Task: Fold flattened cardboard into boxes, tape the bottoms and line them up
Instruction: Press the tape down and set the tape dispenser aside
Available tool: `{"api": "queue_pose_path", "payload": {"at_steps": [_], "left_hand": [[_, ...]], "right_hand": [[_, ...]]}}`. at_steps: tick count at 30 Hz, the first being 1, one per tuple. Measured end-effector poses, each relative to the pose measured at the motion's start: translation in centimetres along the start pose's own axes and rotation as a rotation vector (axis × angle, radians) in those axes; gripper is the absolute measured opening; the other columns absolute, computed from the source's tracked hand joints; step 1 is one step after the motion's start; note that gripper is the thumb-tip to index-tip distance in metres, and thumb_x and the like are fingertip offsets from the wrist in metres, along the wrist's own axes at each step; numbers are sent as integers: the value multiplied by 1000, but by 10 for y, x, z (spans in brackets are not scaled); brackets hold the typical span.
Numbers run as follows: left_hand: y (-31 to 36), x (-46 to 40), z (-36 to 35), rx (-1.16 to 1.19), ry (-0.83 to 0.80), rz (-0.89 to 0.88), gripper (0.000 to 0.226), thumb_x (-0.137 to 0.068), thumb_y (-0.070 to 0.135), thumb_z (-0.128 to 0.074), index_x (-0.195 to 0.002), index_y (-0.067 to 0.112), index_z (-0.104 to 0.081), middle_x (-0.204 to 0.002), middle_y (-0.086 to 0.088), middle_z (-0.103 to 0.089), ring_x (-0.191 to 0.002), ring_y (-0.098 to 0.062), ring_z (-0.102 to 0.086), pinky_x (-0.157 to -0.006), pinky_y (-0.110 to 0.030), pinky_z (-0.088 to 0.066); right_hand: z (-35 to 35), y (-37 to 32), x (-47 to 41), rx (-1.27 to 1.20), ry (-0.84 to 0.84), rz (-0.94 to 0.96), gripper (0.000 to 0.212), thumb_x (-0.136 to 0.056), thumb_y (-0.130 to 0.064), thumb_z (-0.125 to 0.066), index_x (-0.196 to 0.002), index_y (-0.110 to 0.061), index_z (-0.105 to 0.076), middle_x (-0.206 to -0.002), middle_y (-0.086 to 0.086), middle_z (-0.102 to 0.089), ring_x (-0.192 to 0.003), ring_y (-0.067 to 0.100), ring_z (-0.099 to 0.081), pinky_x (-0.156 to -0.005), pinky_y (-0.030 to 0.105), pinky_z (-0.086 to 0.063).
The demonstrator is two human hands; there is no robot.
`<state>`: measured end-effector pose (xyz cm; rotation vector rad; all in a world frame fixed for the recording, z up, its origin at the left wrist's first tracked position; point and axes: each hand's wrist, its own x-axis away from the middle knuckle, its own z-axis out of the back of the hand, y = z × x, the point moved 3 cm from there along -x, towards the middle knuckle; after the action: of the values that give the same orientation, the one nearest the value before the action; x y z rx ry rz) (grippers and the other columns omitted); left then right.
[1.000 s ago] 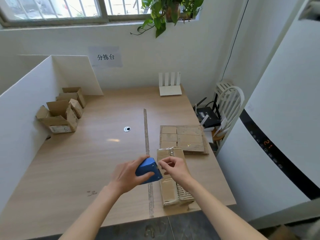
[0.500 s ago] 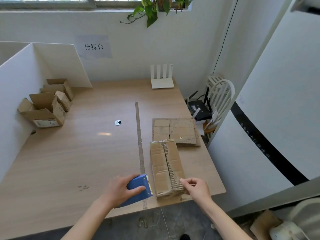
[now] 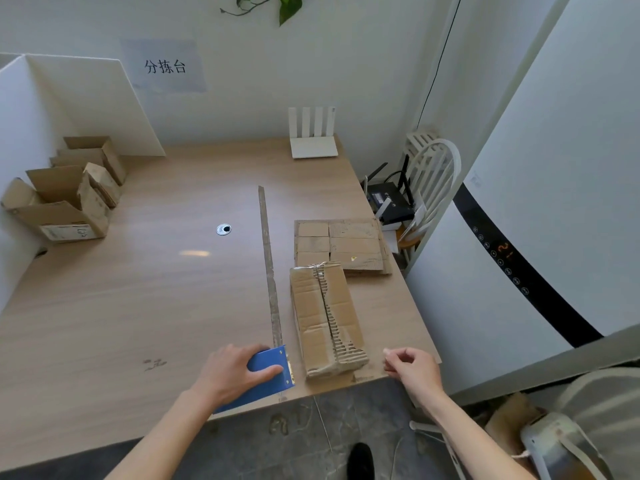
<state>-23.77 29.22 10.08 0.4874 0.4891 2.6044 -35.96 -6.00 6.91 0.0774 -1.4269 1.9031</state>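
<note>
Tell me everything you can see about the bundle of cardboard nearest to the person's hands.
The cardboard bundle is a stack of flattened brown corrugated sheets lying flat near the front right edge of the wooden table. Its top shows printed fold lines and a ragged fluted edge running lengthwise down the middle. A clear band seems to bind its far end. Corners at the near end look worn and bent. Neither hand touches it: the left hand holds a blue tool to its left, and the right hand is just to its right.
</note>
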Motion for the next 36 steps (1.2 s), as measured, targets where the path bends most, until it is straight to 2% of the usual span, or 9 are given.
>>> {"api": "queue_pose_path", "payload": {"at_steps": [9,20,22,24,26,27,31,33,36], "left_hand": [[-5,-7,-8,-47,-22,35,61,-82,83,-40,-128,46,-58,-96,22,-67,-75,0,-63,-63,-17,-46],[3,-26,-34,-273,-16,87,69,-81,84,-29,-124,39,-58,-97,10,-71,-75,-11,-64,-65,-27,-51],[9,-32,-43,-284,-3,86,81,-72,88,-17,-122,38,-57,-94,9,-71,-73,-12,-65,-65,-28,-54],[9,-38,-48,-270,10,97,87,-68,90,-12,-121,37,-57,-93,9,-70,-73,-12,-66,-67,-31,-56],[6,-41,-51,-270,-5,95,87,-69,93,-13,-121,37,-56,-92,9,-70,-72,-12,-66,-67,-32,-57],[6,-41,-52,-269,-15,85,87,-70,94,-15,-122,38,-56,-93,9,-70,-72,-11,-66,-67,-32,-57],[13,-39,-49,-281,-14,83,76,-77,90,-25,-125,40,-55,-95,9,-71,-73,-12,-65,-66,-30,-55],[21,-36,-48,-289,-11,80,67,-83,86,-32,-124,39,-56,-96,8,-70,-71,-15,-62,-61,-29,-48],[24,-30,-48,-276,1,100,65,-84,85,-33,-122,38,-57,-96,7,-70,-70,-15,-59,-60,-28,-45]], "right_hand": [[-12,1,-7,-18,23,-28,16,-92,-26,-78,-83,-12,-79,-75,0,-78,-80,18,-77,-78,29,-63],[-43,17,-20,162,-5,-66,19,-94,-40,-73,-81,-26,-76,-77,-9,-76,-80,12,-73,-86,42,-61],[-52,17,-24,170,-12,-75,16,-96,-41,-70,-88,-28,-75,-86,-9,-76,-86,16,-73,-88,45,-60],[-52,17,-32,248,-59,-114,35,-95,-48,-67,-120,-25,-72,-117,-3,-74,-108,23,-69,-97,43,-57],[-44,21,-39,336,-155,-222,85,-89,-58,-71,-160,-29,-34,-154,3,-51,-136,32,-53,-101,42,-52],[-38,20,-40,392,-166,-231,99,-87,-59,-72,-164,-33,-16,-161,3,-41,-142,33,-46,-102,43,-49],[-43,-15,-20,461,-24,115,82,-100,-53,-55,-164,-27,-11,-170,0,-22,-155,22,-26,-123,44,-29],[-77,-29,-2,538,-157,189,108,-90,-73,-55,-164,-28,10,-171,0,10,-157,17,-2,-126,46,-17],[-117,-28,13,796,-203,151,141,-68,-96,-51,-153,-26,37,-158,14,44,-155,30,21,-126,52,-1]]}}
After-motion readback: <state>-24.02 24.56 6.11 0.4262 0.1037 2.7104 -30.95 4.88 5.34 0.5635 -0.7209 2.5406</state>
